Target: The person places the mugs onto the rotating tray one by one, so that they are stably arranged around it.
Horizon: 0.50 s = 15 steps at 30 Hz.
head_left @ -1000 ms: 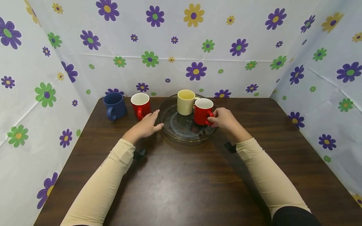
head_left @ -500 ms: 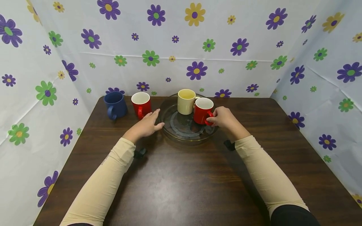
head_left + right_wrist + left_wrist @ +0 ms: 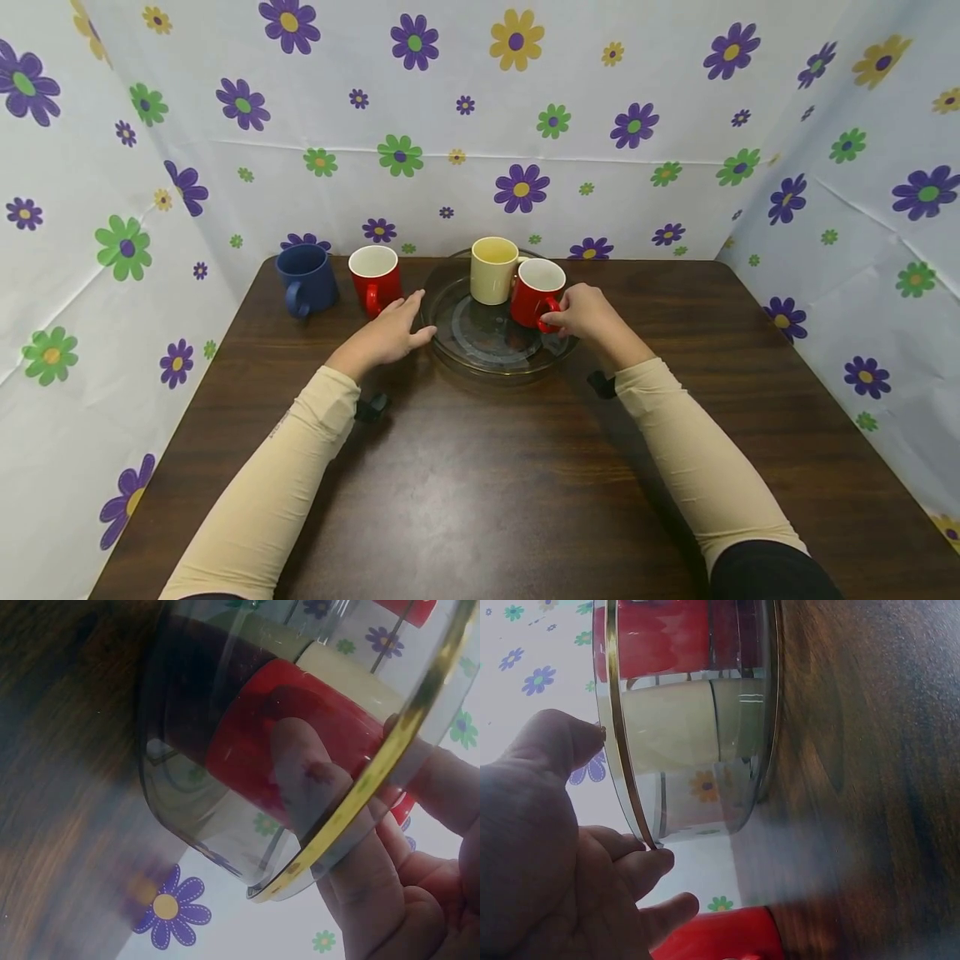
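My right hand [image 3: 591, 315] pinches the handle of a red mug [image 3: 529, 297] with a white inside. This mug leans slightly inside a clear round tray [image 3: 480, 340], close beside a pale yellow mug [image 3: 490, 279] that stands upright there. In the right wrist view the red mug [image 3: 244, 735] and some fingertips [image 3: 296, 746] show through the tray's clear wall, below its gold rim [image 3: 367, 784]. My left hand [image 3: 381, 335] is at the tray's left side, thumb and fingers spread; the left wrist view has their tips right at the gold rim [image 3: 615, 697].
A second red mug [image 3: 379, 283] stands just beyond my left hand, left of the tray. Farther left is a blue mug [image 3: 315, 282]. The dark wooden table [image 3: 465, 483] meets flower-printed sheets [image 3: 315, 92] at the back and sides.
My right hand and the red mug it holds have shifted slightly left, closer to the yellow mug, and the mug tilts a little. The left hand stays where it was.
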{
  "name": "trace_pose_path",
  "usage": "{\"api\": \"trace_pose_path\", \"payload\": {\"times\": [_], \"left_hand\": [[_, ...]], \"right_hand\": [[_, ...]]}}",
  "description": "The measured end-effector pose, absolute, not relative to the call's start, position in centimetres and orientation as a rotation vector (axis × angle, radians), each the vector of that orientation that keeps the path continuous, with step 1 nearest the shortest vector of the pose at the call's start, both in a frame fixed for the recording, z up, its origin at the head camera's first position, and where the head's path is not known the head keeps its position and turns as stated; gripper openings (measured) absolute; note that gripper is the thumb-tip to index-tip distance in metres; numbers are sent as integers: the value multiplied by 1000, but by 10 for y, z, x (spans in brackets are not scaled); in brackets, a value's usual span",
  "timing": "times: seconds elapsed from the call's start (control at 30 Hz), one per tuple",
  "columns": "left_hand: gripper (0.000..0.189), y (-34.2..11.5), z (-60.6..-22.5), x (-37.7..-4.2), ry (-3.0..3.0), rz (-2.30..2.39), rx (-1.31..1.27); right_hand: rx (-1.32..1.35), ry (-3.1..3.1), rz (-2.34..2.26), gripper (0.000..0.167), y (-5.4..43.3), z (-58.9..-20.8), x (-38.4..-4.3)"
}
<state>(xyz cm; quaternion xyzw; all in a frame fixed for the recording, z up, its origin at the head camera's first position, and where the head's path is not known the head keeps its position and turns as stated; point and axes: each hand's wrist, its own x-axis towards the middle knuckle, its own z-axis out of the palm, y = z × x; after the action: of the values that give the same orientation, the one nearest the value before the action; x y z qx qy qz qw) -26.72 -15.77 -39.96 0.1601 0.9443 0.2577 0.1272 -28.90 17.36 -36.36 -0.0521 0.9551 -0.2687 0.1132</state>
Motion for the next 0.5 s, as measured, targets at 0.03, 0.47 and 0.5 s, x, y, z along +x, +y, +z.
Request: {"api": "trace_pose_path", "payload": {"times": [0.03, 0.47, 0.5], "left_hand": [[82, -158, -400, -267, 2750, 748, 466], [81, -156, -400, -264, 2754, 770, 465], [81, -156, -400, -264, 2753, 772, 465]], "right_hand": [[-159, 2801, -786, 31, 174, -364, -289], [-156, 2789, -784, 28, 172, -364, -289], [-152, 2788, -783, 28, 172, -363, -289]]}}
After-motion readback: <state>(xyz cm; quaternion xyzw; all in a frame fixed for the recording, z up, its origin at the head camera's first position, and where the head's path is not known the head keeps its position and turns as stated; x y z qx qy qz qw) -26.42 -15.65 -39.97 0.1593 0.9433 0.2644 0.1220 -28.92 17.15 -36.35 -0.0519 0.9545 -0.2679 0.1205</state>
